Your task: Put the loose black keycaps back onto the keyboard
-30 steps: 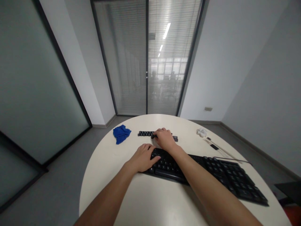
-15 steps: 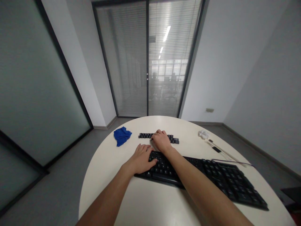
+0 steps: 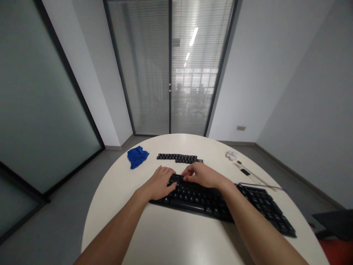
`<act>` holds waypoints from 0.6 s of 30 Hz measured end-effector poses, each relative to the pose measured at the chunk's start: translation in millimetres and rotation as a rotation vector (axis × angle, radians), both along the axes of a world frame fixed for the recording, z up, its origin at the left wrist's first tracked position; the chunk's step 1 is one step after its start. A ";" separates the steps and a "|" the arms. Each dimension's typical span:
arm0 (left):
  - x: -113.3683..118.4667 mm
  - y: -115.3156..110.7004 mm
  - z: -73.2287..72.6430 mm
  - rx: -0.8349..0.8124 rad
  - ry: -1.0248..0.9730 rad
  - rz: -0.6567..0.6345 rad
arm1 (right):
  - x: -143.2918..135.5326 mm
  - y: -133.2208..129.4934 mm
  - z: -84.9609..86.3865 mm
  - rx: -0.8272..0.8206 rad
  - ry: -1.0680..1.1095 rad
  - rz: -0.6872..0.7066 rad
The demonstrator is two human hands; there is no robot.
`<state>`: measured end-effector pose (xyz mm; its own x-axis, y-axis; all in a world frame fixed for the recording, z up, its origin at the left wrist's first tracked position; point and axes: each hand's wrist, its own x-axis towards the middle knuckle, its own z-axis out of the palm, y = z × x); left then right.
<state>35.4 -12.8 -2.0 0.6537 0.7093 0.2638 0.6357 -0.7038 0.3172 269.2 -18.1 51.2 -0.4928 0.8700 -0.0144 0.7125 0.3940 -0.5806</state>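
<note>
Hands are keeping apart from one another, both over the left part of a black keyboard [image 3: 198, 197]. Keyboard is lying under both hands on a pale round table [image 3: 171, 235], its number-pad end showing beyond the right forearm. Left hand [image 3: 160, 183] is resting palm down on the keyboard's left end, fingers extended, thumb lying over the keys, gripping nothing visible. Right hand [image 3: 202, 175] is bending over the upper key rows, thumb and index fingertip coming close together near the far edge; cannot tell whether anything is sitting between them. Loose dark keycaps [image 3: 184, 159] are standing in two rows just beyond both hands, the nearer row reaching toward the right hand. Blue cloth [image 3: 138, 157] is lying crumpled beyond and left of the left hand. Off to the right of the right hand, a crumpled white thing [image 3: 231, 155], slim pale sticks [image 3: 259, 177] and a small black piece [image 3: 245, 172] are lying near each other.
</note>
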 end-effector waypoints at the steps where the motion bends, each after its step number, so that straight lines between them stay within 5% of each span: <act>1: 0.0 0.4 -0.1 0.003 0.000 -0.007 | 1.9 -2.4 0.9 -0.020 -0.012 0.032; 18: -0.4 -1.7 1.4 -0.002 0.001 -0.008 | -6.7 -12.8 8.2 0.064 -0.185 0.083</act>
<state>35.0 -14.5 -0.6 0.6598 0.7042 0.2622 0.6299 -0.7086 0.3181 262.5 -30.9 59.4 -0.5572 0.8284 -0.0573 0.7682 0.4879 -0.4146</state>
